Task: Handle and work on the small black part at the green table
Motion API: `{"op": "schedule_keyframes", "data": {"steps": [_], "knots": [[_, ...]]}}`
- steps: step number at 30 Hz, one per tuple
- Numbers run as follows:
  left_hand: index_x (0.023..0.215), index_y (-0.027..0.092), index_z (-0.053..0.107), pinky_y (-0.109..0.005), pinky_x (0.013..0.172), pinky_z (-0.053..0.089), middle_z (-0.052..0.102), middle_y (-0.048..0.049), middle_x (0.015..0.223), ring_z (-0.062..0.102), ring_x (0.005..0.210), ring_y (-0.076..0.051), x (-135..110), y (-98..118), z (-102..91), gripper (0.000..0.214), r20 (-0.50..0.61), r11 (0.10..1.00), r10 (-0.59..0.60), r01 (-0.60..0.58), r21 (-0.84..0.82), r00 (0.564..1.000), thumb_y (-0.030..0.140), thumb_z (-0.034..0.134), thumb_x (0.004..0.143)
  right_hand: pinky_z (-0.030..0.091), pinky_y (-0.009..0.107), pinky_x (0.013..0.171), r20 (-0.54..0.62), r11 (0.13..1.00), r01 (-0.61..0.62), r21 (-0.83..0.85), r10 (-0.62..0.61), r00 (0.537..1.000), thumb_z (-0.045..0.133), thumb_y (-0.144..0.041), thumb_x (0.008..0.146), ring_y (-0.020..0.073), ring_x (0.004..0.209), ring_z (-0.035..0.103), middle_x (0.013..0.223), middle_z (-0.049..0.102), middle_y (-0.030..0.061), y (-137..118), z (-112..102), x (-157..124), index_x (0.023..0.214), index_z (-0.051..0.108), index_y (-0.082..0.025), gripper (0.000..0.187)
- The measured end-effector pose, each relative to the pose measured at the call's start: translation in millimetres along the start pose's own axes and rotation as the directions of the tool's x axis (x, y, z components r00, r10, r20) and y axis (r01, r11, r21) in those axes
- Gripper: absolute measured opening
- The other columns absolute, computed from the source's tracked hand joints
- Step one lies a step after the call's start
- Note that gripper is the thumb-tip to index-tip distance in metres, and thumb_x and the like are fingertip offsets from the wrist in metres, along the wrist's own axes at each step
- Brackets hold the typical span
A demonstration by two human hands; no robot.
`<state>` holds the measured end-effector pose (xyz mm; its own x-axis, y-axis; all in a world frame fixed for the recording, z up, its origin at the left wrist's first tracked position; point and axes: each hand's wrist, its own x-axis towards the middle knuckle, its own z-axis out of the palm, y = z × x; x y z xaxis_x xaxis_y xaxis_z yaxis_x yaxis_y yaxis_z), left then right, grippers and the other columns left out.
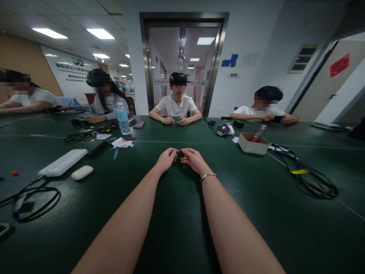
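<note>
Both my forearms reach out over a dark green table (182, 213). My left hand (165, 159) and my right hand (194, 159) meet in the middle, fingers curled and pinched on a small black object (180, 153) held between them just above the tabletop. What the object is stays too small to tell. A silver bracelet (208, 176) sits on my right wrist.
A white power strip (62, 162) and white oval case (82, 172) lie at left beside black cables (34, 198). A water bottle (123, 118) stands further back. An open cardboard box (253, 143) and coiled cable (310, 177) lie at right. Several other people sit across the table.
</note>
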<state>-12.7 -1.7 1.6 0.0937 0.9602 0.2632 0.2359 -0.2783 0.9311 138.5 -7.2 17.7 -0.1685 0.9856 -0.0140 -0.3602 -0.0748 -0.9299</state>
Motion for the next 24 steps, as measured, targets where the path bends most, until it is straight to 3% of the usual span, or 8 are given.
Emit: {"op": "schedule_keyframes", "data": {"steps": [6, 15, 24], "knots": [[0.104, 0.015, 0.059, -0.028, 0.073, 0.046, 0.061, -0.0032, 0.082, 0.057, 0.073, -0.013, -1.4, -0.4, -1.2, 0.024, 0.0, 0.999, 0.052, -0.052, -0.01, 0.999, 0.018, 0.053, 0.081, 0.053, 0.021, 0.048, -0.001, 1.0, 0.005, 0.004, -0.005, 1.0, 0.067, -0.014, 0.08, 0.0109, 0.05, 0.058, 0.066, 0.061, 0.0035, 1.7, -2.5, 2.4, 0.079, 0.06, -0.012, 0.008], [0.097, 0.013, 0.06, -0.033, 0.086, 0.046, 0.06, -0.0023, 0.081, 0.059, 0.081, -0.013, -2.4, 7.8, -5.8, 0.035, 0.017, 0.975, 0.034, -0.029, -0.219, 0.999, 0.004, 0.064, 0.064, 0.053, 0.022, 0.048, -0.005, 1.0, -0.003, -0.001, 0.003, 1.0, 0.055, -0.009, 0.087, 0.0113, 0.05, 0.058, 0.066, 0.061, 0.005, 0.4, -1.1, 1.3, 0.081, 0.059, -0.011, 0.007], [0.097, 0.013, 0.061, -0.034, 0.086, 0.047, 0.064, -0.0057, 0.085, 0.061, 0.083, -0.016, -2.8, 5.9, -5.1, 0.031, -0.025, 0.99, 0.015, -0.018, -0.139, 1.0, 0.01, 0.066, 0.067, 0.053, 0.022, 0.048, 0.0, 1.0, 0.004, 0.017, -0.004, 1.0, 0.059, -0.01, 0.085, 0.0114, 0.05, 0.058, 0.064, 0.061, 0.0045, 1.4, -3.1, 2.3, 0.079, 0.06, -0.011, 0.006]]}}
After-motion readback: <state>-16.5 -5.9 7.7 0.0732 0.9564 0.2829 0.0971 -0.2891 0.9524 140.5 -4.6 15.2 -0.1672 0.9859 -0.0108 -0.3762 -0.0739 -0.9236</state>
